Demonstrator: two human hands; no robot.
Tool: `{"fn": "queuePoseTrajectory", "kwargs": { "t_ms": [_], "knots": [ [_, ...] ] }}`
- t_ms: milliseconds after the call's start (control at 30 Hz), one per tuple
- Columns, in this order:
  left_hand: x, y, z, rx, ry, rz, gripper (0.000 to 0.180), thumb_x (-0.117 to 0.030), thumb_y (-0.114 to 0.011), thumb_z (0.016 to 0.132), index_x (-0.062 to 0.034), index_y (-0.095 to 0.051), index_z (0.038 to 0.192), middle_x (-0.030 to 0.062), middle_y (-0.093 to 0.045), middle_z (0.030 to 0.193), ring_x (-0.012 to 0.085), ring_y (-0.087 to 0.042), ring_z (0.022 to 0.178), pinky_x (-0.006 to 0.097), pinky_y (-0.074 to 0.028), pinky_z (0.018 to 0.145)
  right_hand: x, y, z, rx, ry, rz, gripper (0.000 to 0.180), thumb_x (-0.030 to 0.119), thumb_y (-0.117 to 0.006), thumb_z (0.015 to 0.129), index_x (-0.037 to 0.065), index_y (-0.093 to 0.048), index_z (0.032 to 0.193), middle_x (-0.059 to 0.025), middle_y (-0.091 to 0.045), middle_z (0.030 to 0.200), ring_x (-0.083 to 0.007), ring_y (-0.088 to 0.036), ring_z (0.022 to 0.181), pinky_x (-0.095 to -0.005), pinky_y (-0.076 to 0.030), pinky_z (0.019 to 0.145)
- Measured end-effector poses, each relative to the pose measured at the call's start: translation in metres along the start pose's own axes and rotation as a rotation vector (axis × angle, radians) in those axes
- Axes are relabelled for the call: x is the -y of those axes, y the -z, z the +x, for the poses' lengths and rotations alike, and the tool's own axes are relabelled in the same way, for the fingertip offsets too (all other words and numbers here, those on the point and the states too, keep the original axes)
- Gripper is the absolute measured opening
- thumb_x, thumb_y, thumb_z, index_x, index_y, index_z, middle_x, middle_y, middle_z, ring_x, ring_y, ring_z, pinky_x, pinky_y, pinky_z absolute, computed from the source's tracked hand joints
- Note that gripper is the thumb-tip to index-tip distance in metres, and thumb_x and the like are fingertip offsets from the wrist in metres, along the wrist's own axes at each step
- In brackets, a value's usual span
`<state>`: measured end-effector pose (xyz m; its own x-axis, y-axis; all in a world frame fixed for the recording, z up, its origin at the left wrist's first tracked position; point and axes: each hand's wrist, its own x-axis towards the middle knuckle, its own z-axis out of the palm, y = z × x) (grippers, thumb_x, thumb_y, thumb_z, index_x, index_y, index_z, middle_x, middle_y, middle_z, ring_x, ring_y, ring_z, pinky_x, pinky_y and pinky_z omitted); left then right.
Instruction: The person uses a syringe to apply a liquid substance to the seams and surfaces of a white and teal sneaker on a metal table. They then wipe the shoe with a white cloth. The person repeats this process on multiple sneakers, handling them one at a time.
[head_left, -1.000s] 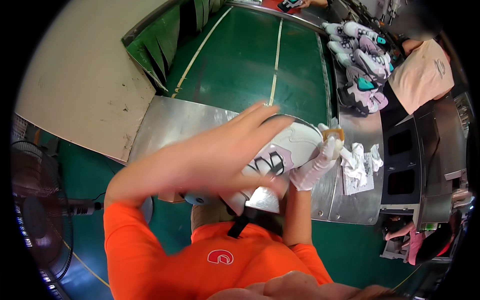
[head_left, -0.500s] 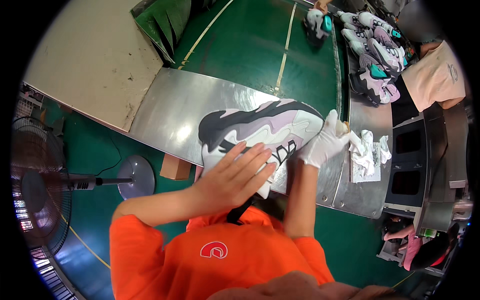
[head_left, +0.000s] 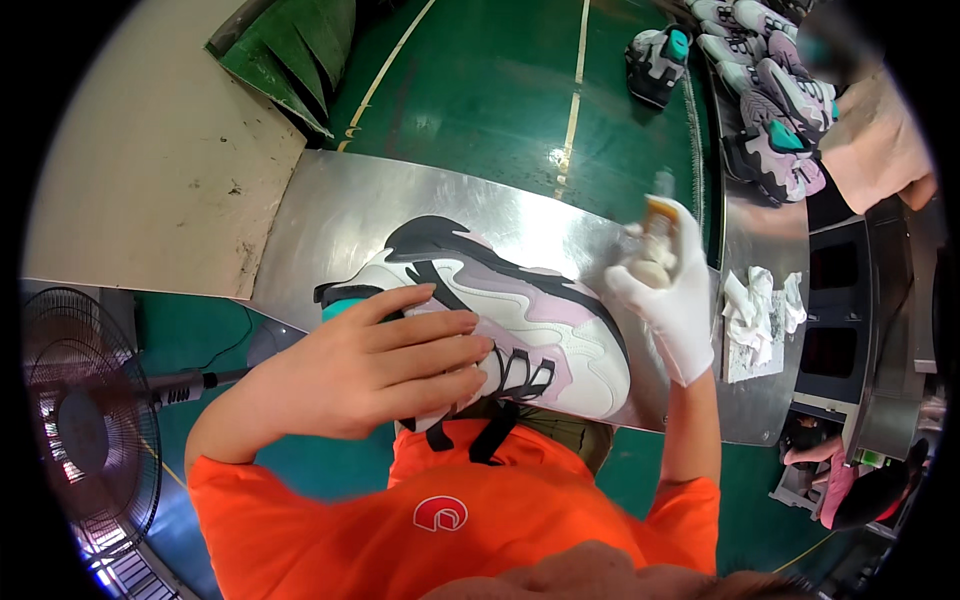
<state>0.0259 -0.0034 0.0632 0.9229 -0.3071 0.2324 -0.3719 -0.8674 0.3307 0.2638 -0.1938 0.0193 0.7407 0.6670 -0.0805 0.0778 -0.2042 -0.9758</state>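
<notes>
A white, lilac and black sneaker (head_left: 545, 320) lies tilted on its side over the near edge of the metal table (head_left: 330, 230), its toe toward the right. My bare left hand (head_left: 390, 365) grips it around the collar and tongue, fingers stretched over the upper and thumb hidden. Teal shows inside the collar beside my wrist. My right hand (head_left: 665, 285), in a white glove, is raised right of the toe, apart from the shoe. Its fingers close on a small brown and whitish tool (head_left: 658, 222), blurred, whose kind I cannot make out.
A single sneaker (head_left: 657, 65) sits on the green belt (head_left: 480, 90) beyond the table. More sneakers (head_left: 775, 100) are piled at the far right, near another person. Crumpled white cloths (head_left: 750, 315) lie on the right. A fan (head_left: 85, 430) stands at left.
The sneaker has turned, its toe swinging down toward me. My left hand has moved from the upper's side to the collar. My gloved right hand has left the toe and risen.
</notes>
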Motion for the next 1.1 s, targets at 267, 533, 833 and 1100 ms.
{"fn": "queuePoseTrajectory", "kwargs": {
  "t_ms": [267,533,833,1100],
  "knots": [
    [0.009,-0.001,0.008,-0.034,0.005,-0.041,0.03,-0.013,-0.069,0.08,-0.0118,-0.067,0.109,0.0075,-0.067,0.123,0.0278,-0.062,0.118,0.049,-0.047,0.1,0.002,-0.048,0.045,0.36,-0.11,-0.016,0.08,0.021,-0.085,0.068,-0.003,-0.044,0.132,-0.0126,-0.06,0.109,-0.0171,-0.061,0.092,-0.0282,-0.05,0.085],
    [0.014,0.001,0.011,-0.032,-0.008,-0.056,0.027,-0.012,-0.065,0.084,-0.0111,-0.067,0.112,0.0095,-0.066,0.123,0.0289,-0.063,0.117,0.049,-0.047,0.101,-0.003,-0.059,0.052,0.402,-0.111,-0.072,0.081,0.022,-0.086,0.067,-0.003,-0.044,0.132,-0.0139,-0.06,0.111,-0.0188,-0.06,0.098,-0.0291,-0.048,0.09],
    [0.013,0.004,0.012,-0.025,-0.003,-0.063,0.031,-0.012,-0.066,0.083,-0.0095,-0.067,0.114,0.0103,-0.066,0.123,0.0291,-0.063,0.118,0.048,-0.047,0.102,-0.009,-0.051,0.052,0.433,-0.044,-0.075,0.08,0.017,-0.089,0.068,-0.001,-0.045,0.132,-0.0123,-0.059,0.114,-0.0176,-0.059,0.1,-0.0293,-0.048,0.091],
    [0.012,0.001,0.008,-0.014,0.033,-0.098,0.041,-0.012,-0.069,0.081,-0.0111,-0.064,0.121,0.0093,-0.064,0.129,0.0275,-0.06,0.123,0.048,-0.042,0.106,-0.014,-0.044,0.055,0.489,-0.119,0.041,0.078,0.011,-0.087,0.067,0.0,-0.046,0.132,-0.0079,-0.058,0.111,-0.0129,-0.059,0.097,-0.0266,-0.05,0.085]
  ]
}}
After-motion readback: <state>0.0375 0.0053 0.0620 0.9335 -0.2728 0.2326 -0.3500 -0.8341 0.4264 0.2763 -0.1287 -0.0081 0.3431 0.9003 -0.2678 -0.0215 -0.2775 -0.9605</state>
